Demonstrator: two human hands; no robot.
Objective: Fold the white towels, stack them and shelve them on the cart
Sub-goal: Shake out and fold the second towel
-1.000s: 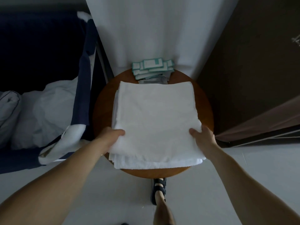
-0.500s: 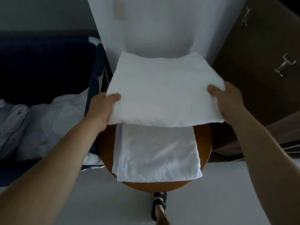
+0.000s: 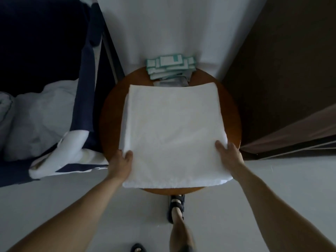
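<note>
While near edge overhangs table (image 3: 109,113) rim toward person: item, towel stack (image 3: 172,133), white, folded, flat on round table between both hands.
Risk: layers slide apart or top fold flops open on uneven lift, since grip sits only at near corners and far half is unsupported.
Risk: far edge lies just beside packets (image 3: 171,68) beyond hands; push may scatter them.
Pose, left hand (image 3: 121,160): pinches near-left corner, thumb on top, fingers hidden beneath.
Pose, right hand (image 3: 229,153): same pinch, near-right side.
Forearms straight, converging.
</note>
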